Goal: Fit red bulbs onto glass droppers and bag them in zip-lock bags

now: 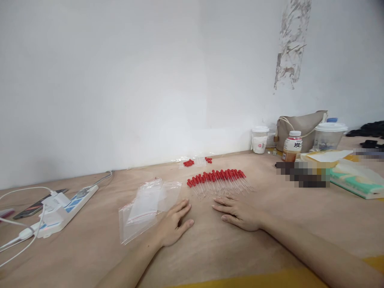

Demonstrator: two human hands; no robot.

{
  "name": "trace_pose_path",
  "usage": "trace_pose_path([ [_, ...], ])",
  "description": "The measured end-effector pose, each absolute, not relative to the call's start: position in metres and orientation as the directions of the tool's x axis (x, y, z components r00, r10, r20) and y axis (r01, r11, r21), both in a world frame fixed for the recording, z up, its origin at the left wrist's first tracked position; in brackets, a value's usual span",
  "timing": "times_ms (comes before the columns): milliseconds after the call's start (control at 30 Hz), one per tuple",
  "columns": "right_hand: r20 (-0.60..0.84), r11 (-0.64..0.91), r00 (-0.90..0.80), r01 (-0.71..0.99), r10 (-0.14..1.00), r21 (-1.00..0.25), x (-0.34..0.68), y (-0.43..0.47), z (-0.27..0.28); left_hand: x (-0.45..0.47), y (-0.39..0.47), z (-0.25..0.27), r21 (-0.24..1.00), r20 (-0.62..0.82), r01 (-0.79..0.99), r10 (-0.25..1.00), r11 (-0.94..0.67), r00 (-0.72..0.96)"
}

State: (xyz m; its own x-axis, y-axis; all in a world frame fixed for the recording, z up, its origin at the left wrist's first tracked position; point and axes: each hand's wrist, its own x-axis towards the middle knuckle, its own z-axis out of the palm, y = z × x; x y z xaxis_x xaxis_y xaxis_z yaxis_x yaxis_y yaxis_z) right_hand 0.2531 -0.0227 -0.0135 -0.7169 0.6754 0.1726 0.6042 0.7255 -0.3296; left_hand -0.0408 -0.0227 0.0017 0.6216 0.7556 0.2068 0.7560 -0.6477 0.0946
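Note:
My left hand lies flat on the brown-covered table, fingers spread, beside clear zip-lock bags with red seal lines. Opposite it, my right hand also rests flat with its fingers apart. Neither hand holds anything. Just beyond them, a row of glass droppers with red rubber bulbs is laid side by side, thin clear tubes pointing toward me. Farther back, loose red bulbs lie on a clear bag, and a few more red bulbs are to their right.
A white power strip with plugs and cables sits at left by a phone. To the right stand a lidded paper cup, a drink bottle, a grey bag, a plastic cup and a green-white packet. A wall closes off the back.

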Motion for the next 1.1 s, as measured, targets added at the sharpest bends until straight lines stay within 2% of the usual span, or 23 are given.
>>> trace_pose_path([
  [133, 0.152, 0.704, -0.703, 0.621, 0.695, -0.345, 0.252, -0.023, -0.012, -0.054, -0.008, -0.003, -0.086, 0.463, 0.935, 0.817, -0.344, 0.343],
  [233, 0.136, 0.695, -0.699, 0.633, 0.703, -0.34, 0.252, -0.025, -0.011, -0.064, -0.001, -0.004, -0.131, 0.465, 0.966, 0.847, -0.221, 0.257],
  [367, 0.145, 0.685, -0.687, 0.635, 0.712, -0.357, 0.253, -0.026, -0.01, -0.064, 0.002, -0.004, -0.107, 0.358, 0.951, 0.881, -0.29, 0.309],
  [600, 0.155, 0.669, -0.665, 0.652, 0.731, -0.358, 0.253, -0.027, -0.01, -0.058, 0.008, 0.003, -0.09, 0.36, 0.927, 0.856, -0.363, 0.37],
  [667, 0.163, 0.665, -0.658, 0.652, 0.735, -0.364, 0.254, -0.028, -0.01, -0.062, 0.005, 0.011, -0.047, 0.424, 0.908, 0.815, -0.416, 0.396],
  [767, 0.178, 0.658, -0.65, 0.641, 0.739, -0.395, 0.256, -0.027, -0.011, -0.064, -0.008, 0.025, 0.014, 0.486, 0.765, 0.673, -0.644, 0.558],
  [833, 0.183, 0.654, -0.646, 0.631, 0.741, -0.418, 0.258, -0.026, -0.012, -0.06, -0.021, 0.032, 0.034, 0.394, 0.618, 0.578, -0.786, 0.714],
  [933, 0.206, 0.668, -0.653, 0.615, 0.729, -0.419, 0.262, -0.025, -0.012, -0.048, -0.039, 0.035, 0.116, 0.193, 0.51, 0.523, -0.852, 0.83],
  [1000, 0.252, 0.684, -0.646, 0.606, 0.721, -0.406, 0.264, -0.025, -0.014, -0.043, -0.044, 0.032, 0.168, 0.09, 0.506, 0.525, -0.846, 0.847],
  [1100, 0.361, 0.687, -0.585, 0.598, 0.726, -0.412, 0.267, -0.024, -0.017, -0.043, -0.045, 0.026, 0.213, 0.056, 0.592, 0.615, -0.777, 0.787],
])
